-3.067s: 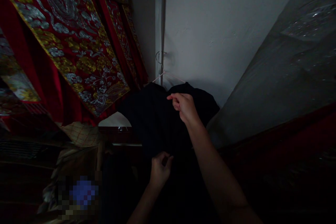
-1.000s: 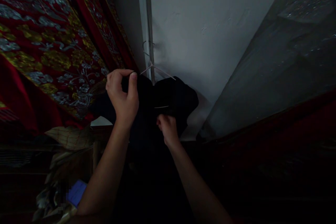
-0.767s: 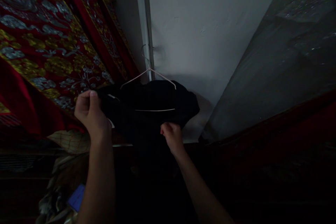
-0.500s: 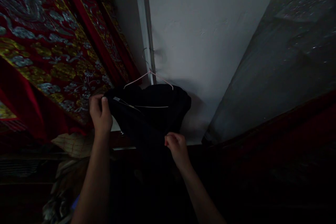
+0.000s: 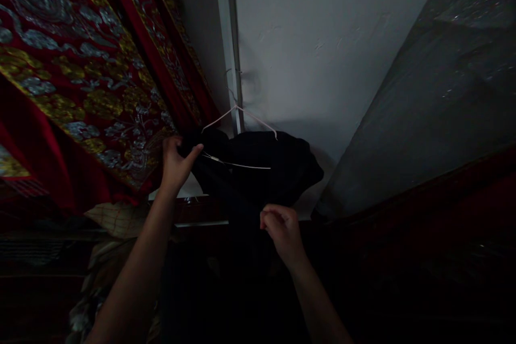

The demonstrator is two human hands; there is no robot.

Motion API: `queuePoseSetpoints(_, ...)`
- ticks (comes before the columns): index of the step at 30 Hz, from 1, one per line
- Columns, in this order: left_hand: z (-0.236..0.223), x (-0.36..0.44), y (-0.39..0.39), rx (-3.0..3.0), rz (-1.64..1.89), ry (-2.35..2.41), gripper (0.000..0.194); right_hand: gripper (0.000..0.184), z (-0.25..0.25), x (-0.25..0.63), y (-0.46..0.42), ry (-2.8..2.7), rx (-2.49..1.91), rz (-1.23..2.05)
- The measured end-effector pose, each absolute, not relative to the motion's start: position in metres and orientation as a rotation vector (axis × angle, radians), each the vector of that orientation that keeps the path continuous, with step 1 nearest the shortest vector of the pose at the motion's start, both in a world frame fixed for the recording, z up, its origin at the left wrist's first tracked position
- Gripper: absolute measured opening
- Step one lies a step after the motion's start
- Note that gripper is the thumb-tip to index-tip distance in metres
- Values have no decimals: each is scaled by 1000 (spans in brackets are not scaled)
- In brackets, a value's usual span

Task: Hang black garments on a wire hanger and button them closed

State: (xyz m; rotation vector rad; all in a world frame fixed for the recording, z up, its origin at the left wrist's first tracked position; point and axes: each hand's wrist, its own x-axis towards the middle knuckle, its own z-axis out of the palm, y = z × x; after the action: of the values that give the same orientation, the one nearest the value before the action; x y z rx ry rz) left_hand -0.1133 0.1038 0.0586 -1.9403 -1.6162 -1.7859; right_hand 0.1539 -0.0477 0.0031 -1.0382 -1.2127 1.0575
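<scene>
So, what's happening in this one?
A person is handling a dark garment on a thin hanger against a pale wall. The right hand is closed on its front edge; the left hand is at its upper edge, its grip hard to judge. The hanger's lower bar shows in the garment's opening. Red embroidered cloth hangs at the picture's left.

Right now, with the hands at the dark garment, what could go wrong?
The right hand is closed on the garment; a hard pull might tip or unhook the hanger.
The cloth could snag on the thin pale bar across its opening.
The left hand, close by the embroidered drape, might brush it.
</scene>
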Motion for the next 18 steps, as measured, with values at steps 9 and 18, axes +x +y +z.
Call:
queuePoseSetpoints(9, 71, -100, 125, -2067, -1796, -1908, 27, 28, 10, 154, -59, -1314, -1056, 1040)
queuePoseSetpoints(18, 53, -122, 85, -2048, -2166, -2143, 16, 26, 6, 163, -53, -1067, -1025, 1082)
